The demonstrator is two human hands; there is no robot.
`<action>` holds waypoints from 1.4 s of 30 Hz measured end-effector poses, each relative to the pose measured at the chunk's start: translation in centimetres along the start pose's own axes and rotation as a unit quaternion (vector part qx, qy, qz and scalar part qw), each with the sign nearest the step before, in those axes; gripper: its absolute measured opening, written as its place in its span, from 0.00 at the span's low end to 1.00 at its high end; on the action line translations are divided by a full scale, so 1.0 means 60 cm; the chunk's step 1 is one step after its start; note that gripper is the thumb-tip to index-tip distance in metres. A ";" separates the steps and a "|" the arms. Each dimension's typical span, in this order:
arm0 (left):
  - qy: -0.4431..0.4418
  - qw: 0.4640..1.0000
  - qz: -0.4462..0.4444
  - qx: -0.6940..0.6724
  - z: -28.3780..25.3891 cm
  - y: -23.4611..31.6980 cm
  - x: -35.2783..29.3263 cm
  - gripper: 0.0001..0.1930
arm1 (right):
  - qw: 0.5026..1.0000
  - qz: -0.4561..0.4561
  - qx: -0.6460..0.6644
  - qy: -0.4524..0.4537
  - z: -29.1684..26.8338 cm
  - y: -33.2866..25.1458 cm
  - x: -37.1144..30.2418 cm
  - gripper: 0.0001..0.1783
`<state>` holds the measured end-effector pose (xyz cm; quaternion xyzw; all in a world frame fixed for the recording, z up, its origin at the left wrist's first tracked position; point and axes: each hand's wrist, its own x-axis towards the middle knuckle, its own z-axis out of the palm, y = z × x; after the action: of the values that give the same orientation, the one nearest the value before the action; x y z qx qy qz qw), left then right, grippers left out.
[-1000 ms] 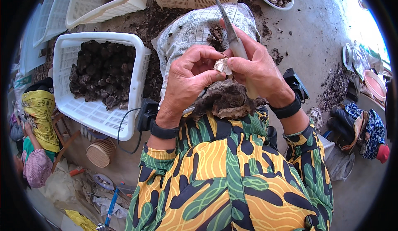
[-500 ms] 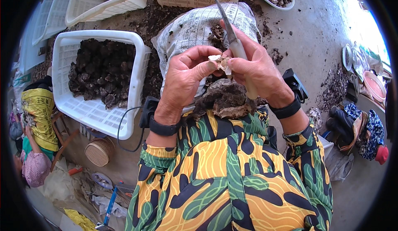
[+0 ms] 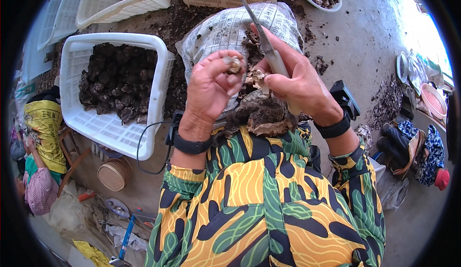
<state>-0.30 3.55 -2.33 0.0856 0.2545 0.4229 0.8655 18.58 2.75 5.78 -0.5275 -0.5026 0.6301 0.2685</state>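
Fingertips of the left hand (image 3: 211, 87) are closed around a small piece of oyster (image 3: 234, 65), raised just above the work. Close beside it, the right hand (image 3: 300, 87) is clenched on the handle of a narrow shucking knife (image 3: 257, 27), whose blade points up and away. Between and just below both hands a rough, dark oyster shell (image 3: 261, 116) is rested on the lap, partly hidden by the fingers. The shell is judged to be hard, heavy for its size, jagged at the rim and probably wet and slippery, so it is best gripped across its thick body, clear of the edges. Beyond the hands a grey woven sack (image 3: 230, 27) is spread. Off to the left hand's side, well apart, a white plastic crate (image 3: 91, 123) of dark oysters is set on the floor.
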 end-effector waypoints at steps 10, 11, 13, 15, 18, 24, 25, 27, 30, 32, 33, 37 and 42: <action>-0.022 0.980 -0.013 0.195 0.039 -0.019 -0.011 0.13 | 0.992 -0.069 0.074 0.077 0.008 0.021 0.014 0.44; -0.011 0.979 -0.011 0.201 0.038 -0.019 -0.009 0.12 | 0.992 -0.077 0.055 0.080 0.011 0.024 0.015 0.44; 0.010 0.977 -0.008 0.212 0.032 -0.019 -0.005 0.11 | 0.992 -0.085 0.021 0.087 0.012 0.024 0.015 0.44; 0.024 0.972 -0.004 0.234 0.032 -0.014 -0.009 0.09 | 0.992 -0.090 -0.007 0.093 0.014 0.024 0.014 0.45; 0.038 0.952 -0.006 0.305 0.036 -0.007 -0.013 0.08 | 0.982 -0.161 -0.029 0.093 0.011 0.036 0.016 0.46; 0.042 0.933 0.018 0.358 0.038 -0.010 -0.011 0.09 | 0.967 -0.152 -0.162 0.123 0.013 0.030 0.011 0.46; 0.052 0.934 0.019 0.353 0.037 -0.012 -0.011 0.10 | 0.968 -0.151 -0.159 0.123 0.011 0.032 0.012 0.46; 0.061 0.944 0.020 0.324 0.037 -0.013 -0.011 0.10 | 0.969 -0.146 -0.155 0.126 0.008 0.031 0.010 0.45; 0.062 0.937 0.037 0.341 0.037 -0.012 -0.012 0.09 | 0.964 -0.165 -0.172 0.119 0.010 0.031 0.009 0.45; 0.056 0.914 0.069 0.396 0.039 -0.012 -0.011 0.09 | 0.962 -0.165 -0.193 0.097 0.009 0.026 0.007 0.44; 0.052 0.894 0.093 0.434 0.042 -0.013 -0.011 0.09 | 0.961 -0.165 -0.203 0.086 0.009 0.024 0.006 0.44; 0.047 0.877 0.053 0.476 0.047 -0.007 -0.014 0.10 | 0.939 -0.192 -0.275 0.075 0.005 0.030 0.007 0.43; 0.005 0.865 0.091 0.493 0.045 -0.008 -0.017 0.10 | 0.973 -0.140 -0.169 0.069 0.002 0.033 0.006 0.42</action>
<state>0.92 2.63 0.19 0.5223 0.4250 0.3196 0.6667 18.73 2.31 3.78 -0.5319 -0.6508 0.4542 0.2952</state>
